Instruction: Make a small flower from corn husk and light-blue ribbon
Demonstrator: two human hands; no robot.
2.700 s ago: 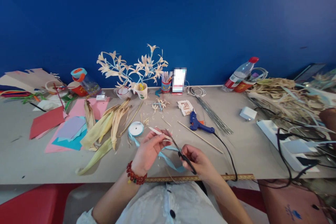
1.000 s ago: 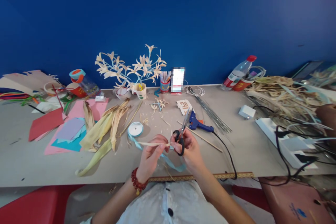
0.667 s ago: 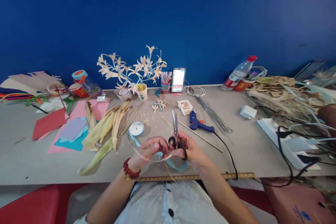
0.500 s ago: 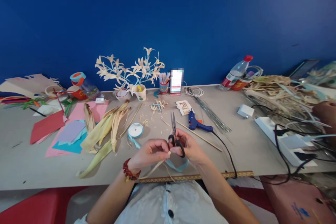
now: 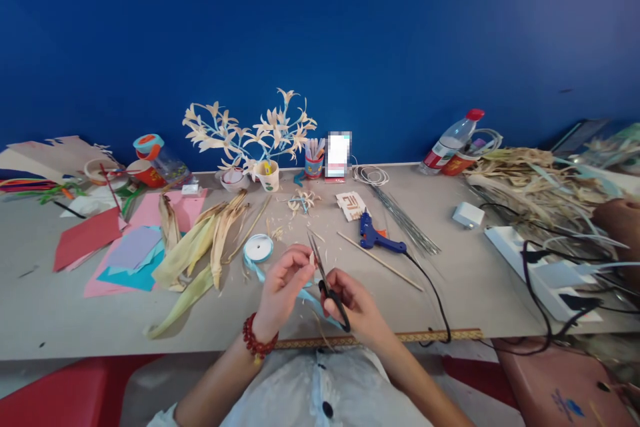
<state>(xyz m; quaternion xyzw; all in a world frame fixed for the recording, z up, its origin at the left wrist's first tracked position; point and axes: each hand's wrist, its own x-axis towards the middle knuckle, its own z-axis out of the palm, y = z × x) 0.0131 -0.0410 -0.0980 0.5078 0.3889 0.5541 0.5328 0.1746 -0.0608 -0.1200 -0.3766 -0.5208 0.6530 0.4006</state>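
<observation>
My left hand (image 5: 286,282) pinches a small pale piece of corn husk (image 5: 313,258) between thumb and fingertips. Black-handled scissors (image 5: 330,293) are gripped in my right hand (image 5: 354,303), their blades pointing up and left beside the pinched piece. Below the hands, light blue ribbon (image 5: 306,295) lies on the table and runs from a white spool (image 5: 259,248). Long dried corn husks (image 5: 193,250) lie to the left of my left hand. Beyond the scissors is a small husk flower piece (image 5: 302,201), with pale scraps scattered near it.
A blue glue gun (image 5: 373,235) with a black cable rests right of a thin stick (image 5: 383,261). Metal wires (image 5: 407,220) lie behind it. Husk flowers stand in a paper cup (image 5: 267,177). A power strip (image 5: 530,273), bottle (image 5: 450,140) and coloured papers (image 5: 87,240) flank the work area.
My left hand has risen and turned upward with the husk piece. The scissors have tilted left, and my right hand has moved slightly lower. A strip that hung below the left hand is less visible.
</observation>
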